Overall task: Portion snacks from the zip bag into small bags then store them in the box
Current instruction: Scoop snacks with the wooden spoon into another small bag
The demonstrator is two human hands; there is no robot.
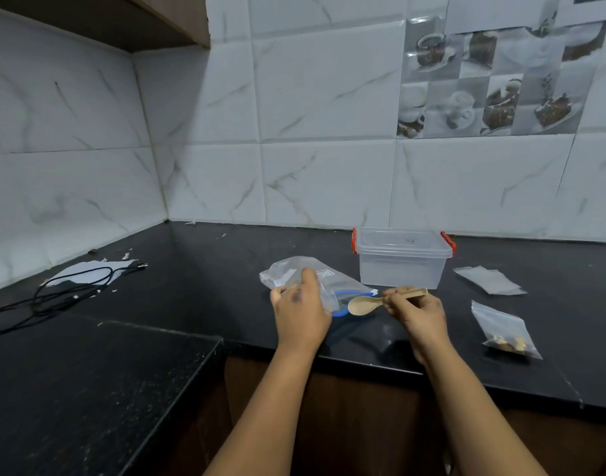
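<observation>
The fingers of the left hand (300,304) are closed over the zip bag (315,281), pinning its clear film against the dark counter (198,269) just behind the blue-edged mouth; the fingers of the right hand (416,312) pinch the handle of a wooden spoon (370,302), whose bowl lies at that mouth, pointing in. The zip bag lies flat and looks nearly empty; whether snacks remain inside cannot be told. As thin, slack film it should be light, slippery and prone to collapse, so the likely best hold is near the stiffer zip rim, where the opening can be kept spread for the spoon. Just behind the spoon stands the clear box (403,259), its lid on, red clips at either end, with nothing visible inside. To the right of the box lies an empty small bag (489,280), flat on the counter; nearer the counter edge a filled small bag (504,329) holds a little heap of brownish snacks at its lower end. By this evidence one portion is made and none is yet stored. A black cable (68,286) lies well apart at far left.
</observation>
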